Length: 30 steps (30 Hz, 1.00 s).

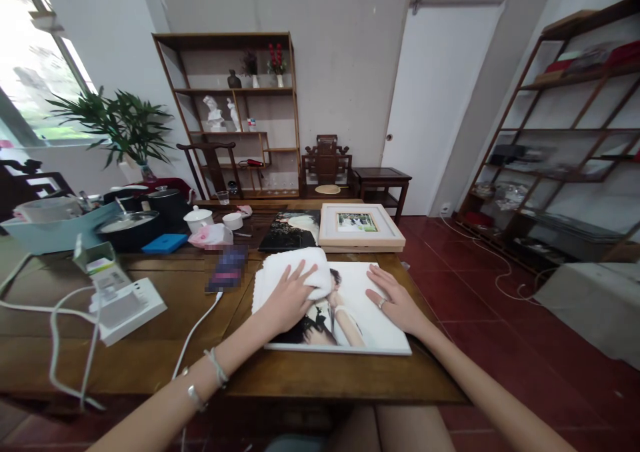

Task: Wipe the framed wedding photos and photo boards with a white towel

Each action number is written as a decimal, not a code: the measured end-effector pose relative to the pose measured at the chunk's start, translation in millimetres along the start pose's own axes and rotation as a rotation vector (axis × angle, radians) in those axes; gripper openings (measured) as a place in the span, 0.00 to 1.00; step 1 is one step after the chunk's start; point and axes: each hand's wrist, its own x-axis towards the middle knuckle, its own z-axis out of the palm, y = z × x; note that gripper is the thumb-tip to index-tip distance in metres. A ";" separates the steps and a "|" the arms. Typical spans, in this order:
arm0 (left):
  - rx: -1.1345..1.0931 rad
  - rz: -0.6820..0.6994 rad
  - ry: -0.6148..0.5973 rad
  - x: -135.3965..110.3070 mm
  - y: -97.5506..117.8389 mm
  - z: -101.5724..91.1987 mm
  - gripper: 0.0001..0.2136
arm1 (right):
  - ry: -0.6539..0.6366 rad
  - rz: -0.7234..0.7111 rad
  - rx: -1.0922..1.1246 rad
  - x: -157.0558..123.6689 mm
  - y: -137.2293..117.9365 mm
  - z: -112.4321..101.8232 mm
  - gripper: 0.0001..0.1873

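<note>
A large photo print on a white board (367, 319) lies flat near the front edge of the wooden table (150, 359). My left hand (290, 299) presses a white cloth (295, 269) onto the print's upper left part, fingers spread over the cloth. Flat on the print's right side rests my right hand (395, 299), fingers stretched out, a ring on one finger. It holds nothing.
Behind the print stand a framed photo in a pale wood frame (360, 227) and a dark photo print (293, 230). A white power strip (131, 309) with cables, a phone (227, 269), bowls, pots and a blue tray (55, 229) crowd the table's left. Shelves line the walls.
</note>
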 end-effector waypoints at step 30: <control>0.014 0.109 -0.058 17.7 -48.8 5.9 0.14 | -0.034 0.006 -0.059 0.6 -1.0 -1.1 0.27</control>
